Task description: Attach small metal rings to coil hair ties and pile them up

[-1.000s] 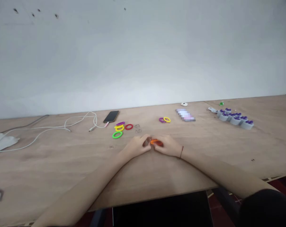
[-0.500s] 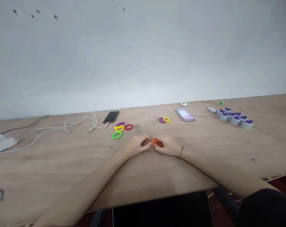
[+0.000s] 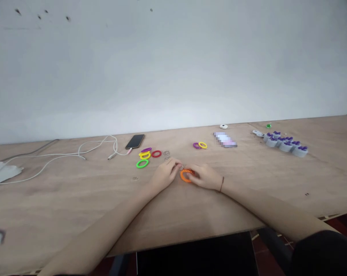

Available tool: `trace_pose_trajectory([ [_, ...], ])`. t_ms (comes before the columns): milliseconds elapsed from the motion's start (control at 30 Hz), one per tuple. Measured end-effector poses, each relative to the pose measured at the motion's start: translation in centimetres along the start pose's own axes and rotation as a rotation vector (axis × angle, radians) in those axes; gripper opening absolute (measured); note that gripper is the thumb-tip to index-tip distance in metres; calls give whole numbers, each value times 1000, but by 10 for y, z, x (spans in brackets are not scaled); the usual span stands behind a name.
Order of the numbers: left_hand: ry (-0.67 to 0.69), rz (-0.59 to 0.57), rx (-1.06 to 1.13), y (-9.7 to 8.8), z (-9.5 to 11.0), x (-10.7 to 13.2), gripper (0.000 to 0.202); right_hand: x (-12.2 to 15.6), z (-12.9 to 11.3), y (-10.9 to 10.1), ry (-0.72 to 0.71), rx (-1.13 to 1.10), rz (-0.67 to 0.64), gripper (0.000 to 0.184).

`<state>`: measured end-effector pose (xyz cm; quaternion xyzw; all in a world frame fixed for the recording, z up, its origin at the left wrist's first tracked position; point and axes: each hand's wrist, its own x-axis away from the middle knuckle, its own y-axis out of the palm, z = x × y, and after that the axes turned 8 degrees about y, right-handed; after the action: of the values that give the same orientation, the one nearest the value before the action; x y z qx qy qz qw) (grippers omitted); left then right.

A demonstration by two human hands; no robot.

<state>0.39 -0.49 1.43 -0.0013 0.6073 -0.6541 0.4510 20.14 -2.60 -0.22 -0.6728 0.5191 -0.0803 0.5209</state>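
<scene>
Orange plastic spiral band (image 3: 186, 175): light and springy, likely best taken by its rim. Right hand (image 3: 204, 178) pinched it. Left hand (image 3: 165, 174) was just beside it, its hold unclear.

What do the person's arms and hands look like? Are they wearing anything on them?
Both arms and the left hand and right hand are bare, with no gloves or rings that I can see. A thin, dark reddish cord bracelet circles the right wrist. A black sleeve shows near the right shoulder.

Orange spiral-coil bracelet (image 3: 182, 178)
</scene>
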Motion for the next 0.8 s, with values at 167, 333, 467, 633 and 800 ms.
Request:
trace_pose_trajectory([
  [167, -111, -19, 188, 5, 4, -1, 20, 1, -2, 2, -5, -7, 23, 21],
  [333, -63, -129, 128, 2, 0, -1, 21, -1, 2, 1, 88, -57, 112, 23],
  [467, 13, -133, -6, 1, -3, 0, 22, -1, 4, -1, 114, -105, 135, 18],
  [633, -101, -57, -1, 1, -1, -1, 27, 1, 2, 1, 95, -88, 78, 17],
  [800, -228, 10, 195, 2, 9, 0, 31, 2, 0, 2, 71, -94, 17, 18],
])
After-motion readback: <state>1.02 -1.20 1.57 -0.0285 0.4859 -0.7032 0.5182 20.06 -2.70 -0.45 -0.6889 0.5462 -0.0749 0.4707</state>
